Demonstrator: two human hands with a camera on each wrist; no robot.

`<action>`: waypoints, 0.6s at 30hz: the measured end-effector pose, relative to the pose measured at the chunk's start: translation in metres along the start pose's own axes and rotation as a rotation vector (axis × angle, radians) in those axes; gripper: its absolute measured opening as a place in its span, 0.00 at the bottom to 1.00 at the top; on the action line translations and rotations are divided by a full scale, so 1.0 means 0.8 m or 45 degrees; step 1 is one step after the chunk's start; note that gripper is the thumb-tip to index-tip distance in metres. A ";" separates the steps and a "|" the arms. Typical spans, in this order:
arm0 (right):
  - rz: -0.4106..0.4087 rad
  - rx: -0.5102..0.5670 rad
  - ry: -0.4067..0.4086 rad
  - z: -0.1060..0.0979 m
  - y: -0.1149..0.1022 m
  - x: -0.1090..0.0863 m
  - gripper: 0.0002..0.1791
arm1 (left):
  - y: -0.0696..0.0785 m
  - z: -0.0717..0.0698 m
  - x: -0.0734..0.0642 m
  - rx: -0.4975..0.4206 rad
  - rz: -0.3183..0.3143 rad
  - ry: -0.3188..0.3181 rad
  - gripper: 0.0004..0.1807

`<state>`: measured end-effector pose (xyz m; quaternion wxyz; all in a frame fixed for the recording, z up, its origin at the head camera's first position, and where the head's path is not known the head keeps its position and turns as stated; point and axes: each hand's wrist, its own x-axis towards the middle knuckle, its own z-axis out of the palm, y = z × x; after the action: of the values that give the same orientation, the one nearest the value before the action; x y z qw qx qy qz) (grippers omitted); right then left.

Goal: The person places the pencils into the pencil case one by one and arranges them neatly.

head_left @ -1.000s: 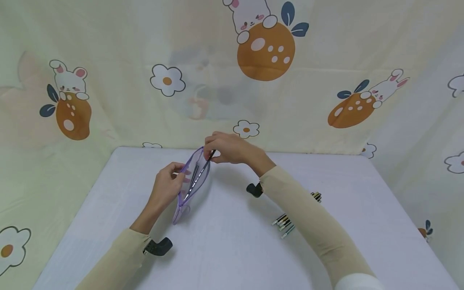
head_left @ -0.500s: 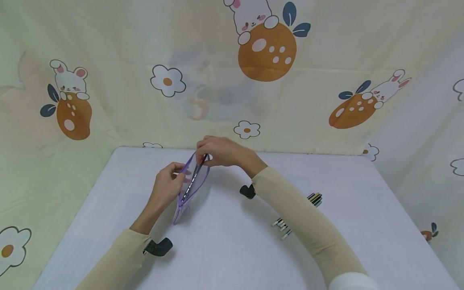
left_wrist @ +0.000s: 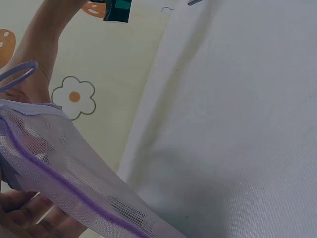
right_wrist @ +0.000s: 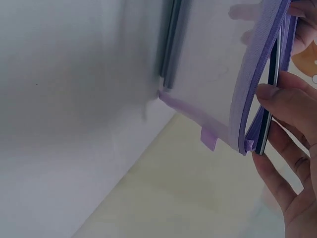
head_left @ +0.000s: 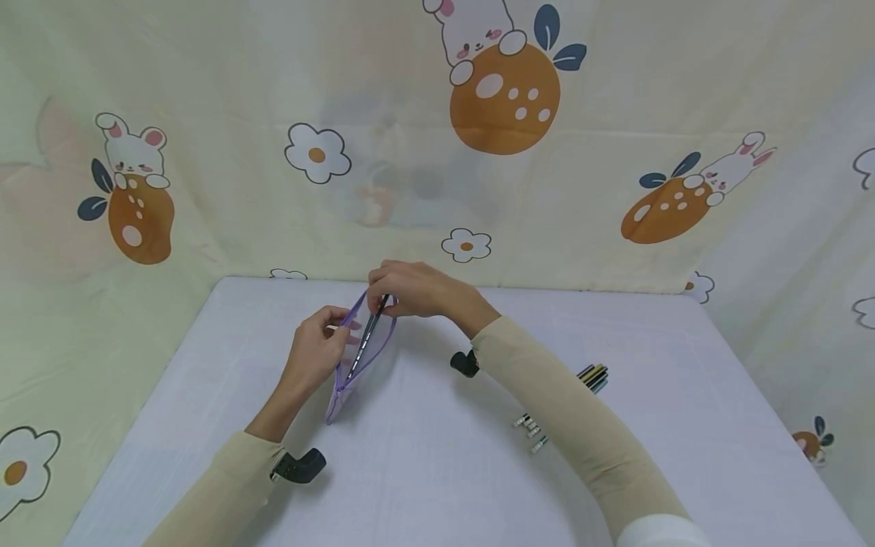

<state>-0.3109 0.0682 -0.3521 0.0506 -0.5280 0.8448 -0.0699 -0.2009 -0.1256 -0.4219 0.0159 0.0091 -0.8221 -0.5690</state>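
Observation:
A purple mesh zipper pouch (head_left: 335,405) is held up off the table, tilted, with its mouth spread. My left hand (head_left: 317,342) grips its left side, some fingers showing through the mesh. At the upper end of the mouth, my right hand (head_left: 413,289) pinches a slim dark pencil (head_left: 365,340) that lies along the opening. The right wrist view shows thumb and fingers on this pencil (right_wrist: 267,121) beside the zipper edge. Other dark sticks (right_wrist: 171,44) are seen through the mesh there. In the left wrist view, the pouch (left_wrist: 79,158) partly covers the left fingers (left_wrist: 39,218).
Several pencils (head_left: 593,377) lie on the white table (head_left: 424,471) at the right, partly hidden by my right sleeve (head_left: 554,380). Black wrist cameras (head_left: 304,465) jut from both cuffs. A patterned curtain (head_left: 383,91) hangs behind the table's back edge.
My right hand has moved left and slightly down with the pencil, closer to the sticks in the pouch. My left hand and the pouch have stayed nearly still.

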 end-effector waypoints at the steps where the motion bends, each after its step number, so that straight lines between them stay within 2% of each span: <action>1: -0.010 0.006 0.007 0.001 0.000 0.000 0.07 | 0.000 0.000 0.000 -0.002 0.005 0.000 0.16; 9: -0.046 -0.005 0.107 0.001 0.004 -0.010 0.07 | 0.001 0.001 0.000 0.000 0.008 0.008 0.16; 14: -0.020 0.008 0.151 -0.001 0.009 -0.031 0.07 | 0.001 -0.001 -0.001 0.004 0.001 0.012 0.16; 18: 0.030 0.018 0.142 -0.007 0.012 -0.054 0.07 | 0.000 -0.002 -0.002 0.011 0.020 0.015 0.16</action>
<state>-0.3017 0.1117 -0.3477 0.0080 -0.5129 0.8520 -0.1045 -0.1993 -0.1272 -0.4216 0.0250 0.0060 -0.8246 -0.5651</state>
